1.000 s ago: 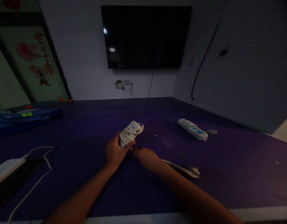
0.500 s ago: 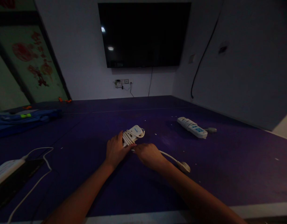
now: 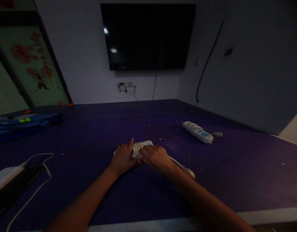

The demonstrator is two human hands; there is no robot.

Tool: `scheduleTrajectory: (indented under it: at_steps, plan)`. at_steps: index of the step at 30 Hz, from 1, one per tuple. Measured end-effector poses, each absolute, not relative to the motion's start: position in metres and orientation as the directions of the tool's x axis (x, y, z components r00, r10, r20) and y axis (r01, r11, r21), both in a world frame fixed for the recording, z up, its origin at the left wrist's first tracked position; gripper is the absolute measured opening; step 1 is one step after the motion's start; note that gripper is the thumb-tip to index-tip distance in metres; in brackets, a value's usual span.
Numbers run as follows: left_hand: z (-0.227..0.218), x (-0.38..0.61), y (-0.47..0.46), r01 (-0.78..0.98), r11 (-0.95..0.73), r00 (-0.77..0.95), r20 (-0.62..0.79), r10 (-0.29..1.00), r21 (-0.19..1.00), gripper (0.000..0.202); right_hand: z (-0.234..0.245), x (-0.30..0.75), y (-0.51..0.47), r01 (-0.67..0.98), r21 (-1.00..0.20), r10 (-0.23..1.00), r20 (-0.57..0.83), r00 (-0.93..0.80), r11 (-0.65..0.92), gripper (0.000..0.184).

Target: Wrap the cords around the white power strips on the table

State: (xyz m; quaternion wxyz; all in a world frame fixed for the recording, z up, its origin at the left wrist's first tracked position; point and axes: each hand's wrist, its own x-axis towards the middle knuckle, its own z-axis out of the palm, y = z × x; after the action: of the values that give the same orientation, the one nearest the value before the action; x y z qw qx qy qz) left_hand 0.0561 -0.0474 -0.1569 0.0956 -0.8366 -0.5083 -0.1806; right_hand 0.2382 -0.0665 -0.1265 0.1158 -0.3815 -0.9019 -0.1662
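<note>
Two hands (image 3: pixel 123 158) (image 3: pixel 156 157), two cord-wrapped power strips (image 3: pixel 147 143) (image 3: pixel 203 134)

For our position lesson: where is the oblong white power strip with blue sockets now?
In the head view, the white power strip lies right of centre on the purple surface, beyond the right hand, beside a pale plug.

A home's room, indicated by a large wall-mounted television (image 3: pixel 148 37) that hung beyond the hands (image 3: pixel 156 158), above wall sockets (image 3: pixel 130 84); a framed green panel (image 3: pixel 17 71) with red decorations (image 3: pixel 21 54) stood to their far left.
</note>
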Motion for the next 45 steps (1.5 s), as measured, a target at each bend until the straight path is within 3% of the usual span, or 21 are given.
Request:
scheduleTrajectory:
  at_steps: [6, 14, 17, 25, 31, 36, 40, 45]
  plan:
    - [-0.15, 0.057, -0.052, 0.78, -0.625, 0.589, 0.333, 0.737, 0.004, 0.119, -0.12, 0.244, -0.069, 0.709, 0.178, 0.634, 0.338, -0.696, 0.683, 0.049]
    - [-0.148, 0.063, -0.058, 0.714, -0.683, 0.693, 0.3, 0.655, -0.158, 0.104, -0.128, 0.247, -0.06, 0.803, -0.086, 0.757, 0.405, -0.513, 0.59, 0.079]
    - [-0.147, 0.063, -0.061, 0.694, -0.703, 0.712, 0.297, 0.636, -0.155, 0.102, -0.132, 0.249, -0.054, 0.764, -0.205, 0.755, 0.437, -0.489, 0.613, 0.086]
    - [-0.142, 0.061, -0.066, 0.64, -0.767, 0.748, 0.257, 0.612, -0.038, 0.091, -0.136, 0.253, -0.048, 0.61, -0.388, 0.717, 0.477, -0.509, 0.691, 0.083]
    - [-0.142, 0.06, -0.068, 0.642, -0.766, 0.741, 0.234, 0.63, 0.031, 0.097, -0.134, 0.256, -0.043, 0.56, -0.498, 0.749, 0.409, -0.522, 0.662, 0.08]
    - [-0.143, 0.059, -0.071, 0.64, -0.768, 0.74, 0.242, 0.628, 0.037, 0.083, -0.135, 0.271, -0.031, 0.576, -0.55, 0.79, 0.329, -0.517, 0.605, 0.073]
    - [-0.142, 0.058, -0.071, 0.629, -0.773, 0.741, 0.235, 0.629, 0.086, 0.087, -0.137, 0.285, -0.022, 0.545, -0.636, 0.821, 0.28, -0.497, 0.547, 0.061]
    - [-0.146, 0.057, -0.07, 0.607, -0.778, 0.721, 0.301, 0.624, 0.161, 0.1, -0.136, 0.287, -0.02, 0.507, -0.705, 0.851, 0.278, -0.446, 0.496, 0.032]
